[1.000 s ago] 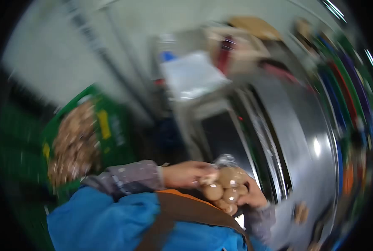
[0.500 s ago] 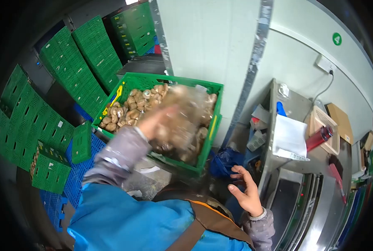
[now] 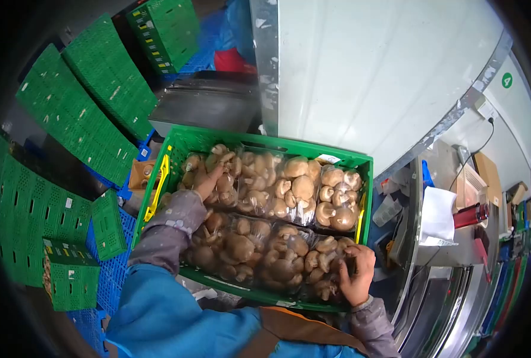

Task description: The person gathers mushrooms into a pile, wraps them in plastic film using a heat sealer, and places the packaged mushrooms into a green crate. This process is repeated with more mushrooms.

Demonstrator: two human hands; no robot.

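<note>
In the head view a green crate (image 3: pixel 259 138) holds several clear-wrapped packs of brown mushrooms in two rows. My left hand (image 3: pixel 204 182) reaches into its back left part, one finger stretched over a mushroom pack (image 3: pixel 226 186) and the other fingers partly hidden; it grips that pack by its left side. At the front right corner my right hand (image 3: pixel 358 275) is open, thumb and curved fingers apart, right beside a front-row mushroom pack (image 3: pixel 324 262). Toward the back right lies another mushroom pack (image 3: pixel 339 200) under shiny film.
Tall stacks of green crates (image 3: pixel 74 113) stand to the left, near blue pallets (image 3: pixel 111 262). A white wall panel (image 3: pixel 361 71) rises behind the crate. On the right, a metal bench (image 3: pixel 441 161) carries paper (image 3: pixel 437 215) and a red flask (image 3: pixel 471 216).
My left hand has moved from mid-crate, where it carried a blurred mushroom pack, to the back left. My right hand has come to the crate's front corner. The view has shifted closer to the crate.
</note>
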